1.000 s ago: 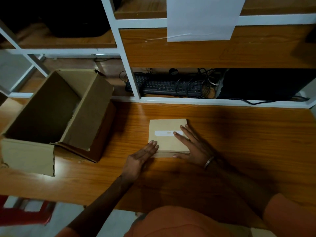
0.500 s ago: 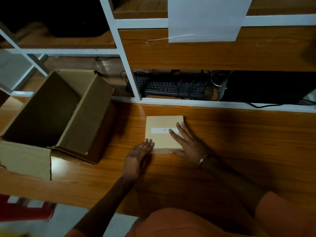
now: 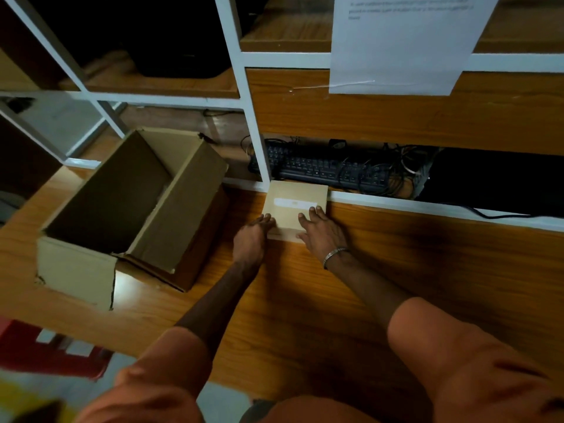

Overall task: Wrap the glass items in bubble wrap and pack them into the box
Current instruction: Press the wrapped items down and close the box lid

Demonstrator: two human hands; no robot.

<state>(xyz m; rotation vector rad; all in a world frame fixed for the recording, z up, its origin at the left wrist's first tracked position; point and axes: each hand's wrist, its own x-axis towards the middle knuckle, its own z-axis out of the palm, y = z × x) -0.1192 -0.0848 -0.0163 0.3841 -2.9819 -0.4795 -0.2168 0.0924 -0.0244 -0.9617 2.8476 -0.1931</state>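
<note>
A small flat tan box (image 3: 294, 206) with a white label strip lies on the wooden worktop (image 3: 396, 270), its far edge up against the white rail of the shelf unit (image 3: 253, 117). Both hands lie on its near end. The left hand (image 3: 251, 236) rests straight fingers on the near-left corner; its grip is flat and holds nothing. The right hand (image 3: 320, 232), with a metal bracelet (image 3: 334, 255) at the wrist, spreads its fingers over the near-right part of the lid, likewise flat. To the left stands the large open cardboard box (image 3: 128, 209), flaps up and well apart from the small box. A dark keyboard (image 3: 329, 170) among tangled cables sits in the shelf just beyond. A white paper sheet (image 3: 403, 44) hangs on the shelf above.
</note>
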